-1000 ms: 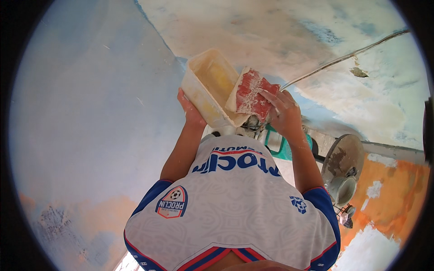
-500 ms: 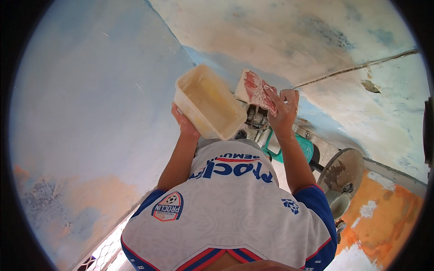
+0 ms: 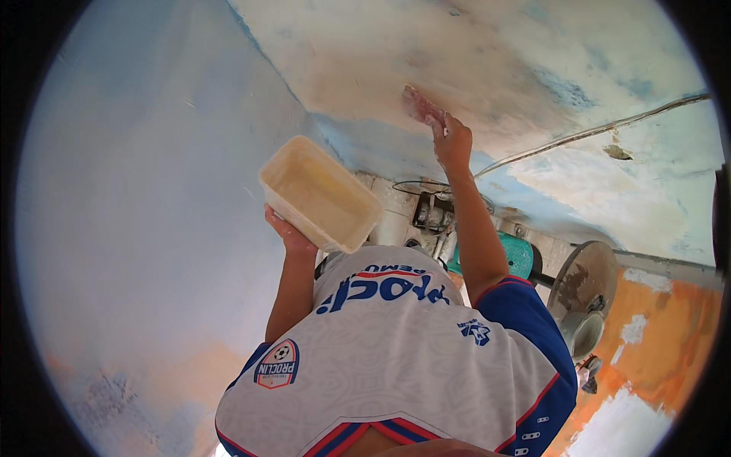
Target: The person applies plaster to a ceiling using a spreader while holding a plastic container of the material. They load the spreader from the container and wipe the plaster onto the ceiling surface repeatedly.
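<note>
Tub [image 3: 299, 215] clamped in L hand [image 3: 292, 235], red spreader [image 3: 420, 106] gripped in R hand [image 3: 454, 145] nr wall [image 3: 502, 72].

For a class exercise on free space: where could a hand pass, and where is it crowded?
Probably between the tub and right hand, held apart. Pale floor shows between tub and black box. Crowded: around the right forearm, where box, green plastic item and round board cluster.

We can make out blue lettering [image 3: 381, 291] across the white shirt [image 3: 403, 358] and smaller print on its crest badge [image 3: 276, 364].
</note>
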A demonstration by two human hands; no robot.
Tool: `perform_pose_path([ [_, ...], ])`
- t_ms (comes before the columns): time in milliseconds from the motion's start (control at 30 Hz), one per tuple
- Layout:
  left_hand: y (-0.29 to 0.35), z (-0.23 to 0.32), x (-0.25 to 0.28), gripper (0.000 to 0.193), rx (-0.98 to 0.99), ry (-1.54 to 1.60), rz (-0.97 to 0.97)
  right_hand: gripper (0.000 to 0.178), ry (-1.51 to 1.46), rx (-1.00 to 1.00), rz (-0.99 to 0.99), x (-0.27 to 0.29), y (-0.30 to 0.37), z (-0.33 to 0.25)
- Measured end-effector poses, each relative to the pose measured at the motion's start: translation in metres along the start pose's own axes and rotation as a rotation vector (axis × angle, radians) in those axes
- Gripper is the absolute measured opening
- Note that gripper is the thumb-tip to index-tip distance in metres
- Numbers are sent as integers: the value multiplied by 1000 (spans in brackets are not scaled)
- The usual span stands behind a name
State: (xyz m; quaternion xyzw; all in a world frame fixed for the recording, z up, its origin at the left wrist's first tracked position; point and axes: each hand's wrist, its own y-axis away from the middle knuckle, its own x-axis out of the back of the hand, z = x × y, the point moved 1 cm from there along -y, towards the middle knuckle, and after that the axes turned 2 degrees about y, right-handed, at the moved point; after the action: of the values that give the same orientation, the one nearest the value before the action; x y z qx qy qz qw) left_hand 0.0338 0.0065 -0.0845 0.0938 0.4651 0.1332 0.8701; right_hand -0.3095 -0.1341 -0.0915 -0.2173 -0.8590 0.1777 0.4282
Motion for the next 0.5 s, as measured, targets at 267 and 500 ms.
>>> perform_pose_path([
  [267,-47,28,1,76,123,-10,-101,28,-53,-210,294,10,19,6],
  [500,-75,37,6,77,259,44,-184,26,-265,-154,14,11,32,-26],
])
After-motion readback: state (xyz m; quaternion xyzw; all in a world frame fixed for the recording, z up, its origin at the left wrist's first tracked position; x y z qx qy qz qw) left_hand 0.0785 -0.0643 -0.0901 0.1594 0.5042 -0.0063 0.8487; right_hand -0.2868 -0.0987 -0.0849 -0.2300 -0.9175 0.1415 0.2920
